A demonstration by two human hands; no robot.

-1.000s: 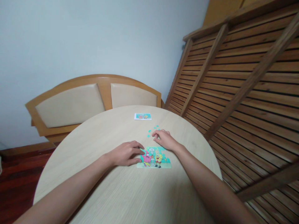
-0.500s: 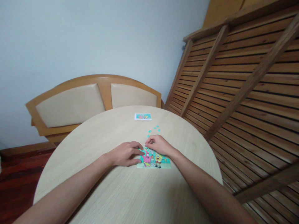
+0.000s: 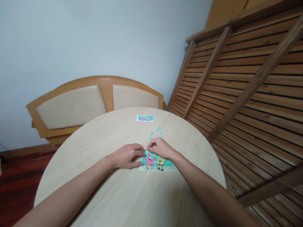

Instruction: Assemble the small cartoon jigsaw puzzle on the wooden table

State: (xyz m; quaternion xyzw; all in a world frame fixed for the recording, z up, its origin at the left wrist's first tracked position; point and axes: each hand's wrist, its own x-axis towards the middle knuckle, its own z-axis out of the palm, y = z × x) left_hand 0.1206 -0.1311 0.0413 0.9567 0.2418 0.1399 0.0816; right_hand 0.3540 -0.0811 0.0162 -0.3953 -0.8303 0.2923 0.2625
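A partly assembled jigsaw puzzle (image 3: 155, 162) with a pink starfish and a yellow sponge cartoon figure lies flat on the table. My left hand (image 3: 130, 156) rests with fingers spread, its fingertips touching the puzzle's left edge. At the upper left edge of the puzzle, my right hand (image 3: 159, 147) pinches thumb and fingertips together on a small puzzle piece, mostly hidden by the fingers. The right hand also covers part of the puzzle's top side. Just beyond it lie several loose turquoise puzzle pieces (image 3: 161, 132).
A small picture card (image 3: 145, 118) with the same cartoon figures lies farther back on the round wooden table (image 3: 113, 126). Behind the table stands a padded headboard (image 3: 71, 107). A slatted wooden panel (image 3: 236, 78) leans along the right side.
My right hand has shifted very slightly at the puzzle's upper edge, its fingertips still pinched. My left hand stays in place.
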